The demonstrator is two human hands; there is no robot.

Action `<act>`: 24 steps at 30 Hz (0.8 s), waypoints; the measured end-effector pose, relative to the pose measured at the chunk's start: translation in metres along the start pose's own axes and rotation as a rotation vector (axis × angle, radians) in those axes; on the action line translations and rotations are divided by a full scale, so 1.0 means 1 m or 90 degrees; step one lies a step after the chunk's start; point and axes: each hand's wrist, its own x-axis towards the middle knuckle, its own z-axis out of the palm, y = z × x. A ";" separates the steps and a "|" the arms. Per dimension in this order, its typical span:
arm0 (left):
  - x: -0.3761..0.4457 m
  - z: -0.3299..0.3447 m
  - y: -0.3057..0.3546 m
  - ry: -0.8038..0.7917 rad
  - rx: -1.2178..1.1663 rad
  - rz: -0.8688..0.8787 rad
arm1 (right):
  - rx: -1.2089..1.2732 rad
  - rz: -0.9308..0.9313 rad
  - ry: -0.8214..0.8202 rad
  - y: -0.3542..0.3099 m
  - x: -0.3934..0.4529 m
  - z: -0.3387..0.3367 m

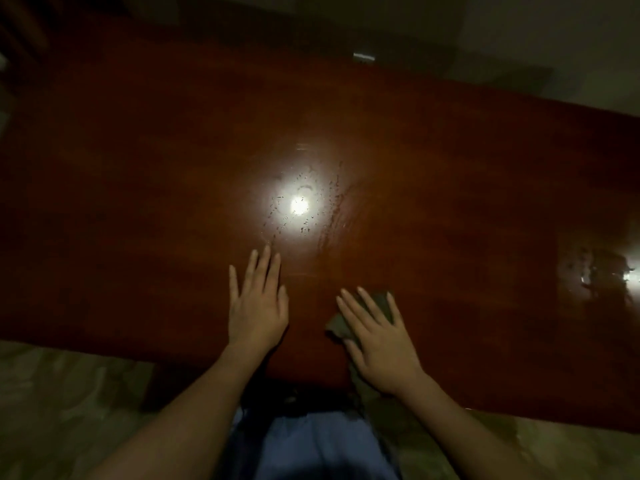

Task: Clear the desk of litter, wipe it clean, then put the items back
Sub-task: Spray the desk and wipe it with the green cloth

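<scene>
Dim desk is bearing both hands: left hand lying flat, fingers spread; right hand pressing, fingers splayed, half hiding cloth.

Dim scene; single overhead light mirrored as bright glare spot on glossy tabletop; corners fall to black; wide-angle bowing at edges; soft focus throughout.

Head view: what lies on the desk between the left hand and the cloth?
Only bare desk between the left hand and the cloth under the right hand.
</scene>
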 end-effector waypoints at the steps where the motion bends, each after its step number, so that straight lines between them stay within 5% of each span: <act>1: 0.000 0.001 0.000 0.005 0.002 0.002 | 0.004 0.018 0.007 0.011 -0.011 0.001; 10: -0.002 0.004 0.000 0.032 -0.003 0.012 | 0.090 0.494 0.076 0.014 0.062 -0.027; 17: 0.001 -0.001 0.000 0.071 -0.090 0.002 | 0.017 0.068 0.032 -0.070 0.029 0.003; 21: 0.003 -0.008 0.014 0.120 -0.141 -0.019 | -0.055 -0.094 -0.028 -0.025 -0.048 0.021; 24: 0.006 -0.006 0.033 0.129 -0.180 0.021 | -0.062 -0.062 -0.035 0.039 -0.072 0.013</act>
